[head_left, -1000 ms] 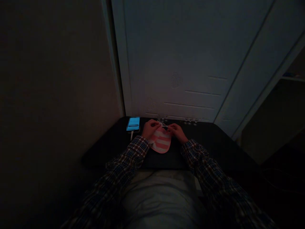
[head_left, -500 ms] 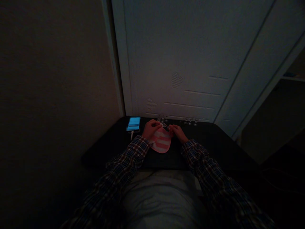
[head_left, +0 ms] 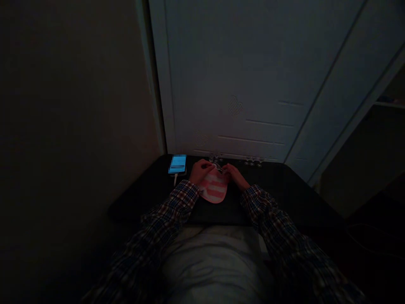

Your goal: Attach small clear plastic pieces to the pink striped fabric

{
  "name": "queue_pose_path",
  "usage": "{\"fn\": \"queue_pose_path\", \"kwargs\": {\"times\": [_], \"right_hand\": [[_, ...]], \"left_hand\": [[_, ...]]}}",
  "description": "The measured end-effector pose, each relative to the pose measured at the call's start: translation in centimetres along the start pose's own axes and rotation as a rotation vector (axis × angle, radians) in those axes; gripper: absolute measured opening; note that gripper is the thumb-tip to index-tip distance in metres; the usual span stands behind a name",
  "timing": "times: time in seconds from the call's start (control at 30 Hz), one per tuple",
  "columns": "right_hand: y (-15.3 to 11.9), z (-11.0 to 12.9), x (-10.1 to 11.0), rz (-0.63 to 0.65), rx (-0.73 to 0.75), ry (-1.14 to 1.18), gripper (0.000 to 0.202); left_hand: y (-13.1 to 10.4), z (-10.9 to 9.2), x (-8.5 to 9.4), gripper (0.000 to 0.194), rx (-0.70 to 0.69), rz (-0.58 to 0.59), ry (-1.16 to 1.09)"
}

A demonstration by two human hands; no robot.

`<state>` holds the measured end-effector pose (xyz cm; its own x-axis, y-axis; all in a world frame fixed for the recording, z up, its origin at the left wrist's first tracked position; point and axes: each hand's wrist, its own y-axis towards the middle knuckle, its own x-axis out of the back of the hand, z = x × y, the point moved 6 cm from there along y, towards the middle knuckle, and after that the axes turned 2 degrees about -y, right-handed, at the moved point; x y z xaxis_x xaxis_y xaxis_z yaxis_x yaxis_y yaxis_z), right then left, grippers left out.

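Note:
A small bib (head_left: 215,190) with pink and white stripes and a rounded lower edge lies on the dark table, its neck opening toward the back. My left hand (head_left: 199,171) pinches its upper left edge between thumb and fingers. At the upper right, my right hand (head_left: 236,176) is closed on the other side of the neck opening. A thin pale strip, too dim to make out well, shows between the fingertips.
A lit phone (head_left: 177,164) with a white cable (head_left: 175,180) lies left of my hands. Small shiny clear pieces (head_left: 253,161) sit along the back of the black table (head_left: 278,190), against a white panel (head_left: 202,76) with heart patterns. A wall stands at left.
My right hand's fingers have shifted slightly at the bib's neck edge, curling more over it. My left hand and the bib have barely moved. The picture is darker.

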<state>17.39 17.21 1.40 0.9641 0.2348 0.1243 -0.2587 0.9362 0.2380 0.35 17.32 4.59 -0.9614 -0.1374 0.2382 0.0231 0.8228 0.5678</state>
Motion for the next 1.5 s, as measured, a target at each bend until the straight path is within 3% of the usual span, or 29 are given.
{"fn": "queue_pose_path", "kwargs": {"times": [0.4, 0.8, 1.3, 1.5], "right_hand": [[0.1, 0.2, 0.0, -0.026, 0.122, 0.000, 0.029], [-0.1, 0.1, 0.1, 0.007, 0.057, -0.019, 0.031], [-0.3, -0.7, -0.1, 0.070, -0.046, -0.009, 0.049], [-0.1, -0.5, 0.1, 0.041, 0.010, -0.017, 0.039]], "left_hand": [[0.1, 0.2, 0.5, 0.015, 0.034, -0.067, -0.067], [0.0, -0.1, 0.1, 0.017, 0.029, -0.014, -0.095], [-0.4, -0.5, -1.0, 0.016, -0.020, 0.071, -0.031], [-0.4, -0.4, -0.8, 0.017, -0.012, 0.050, -0.011]]}}
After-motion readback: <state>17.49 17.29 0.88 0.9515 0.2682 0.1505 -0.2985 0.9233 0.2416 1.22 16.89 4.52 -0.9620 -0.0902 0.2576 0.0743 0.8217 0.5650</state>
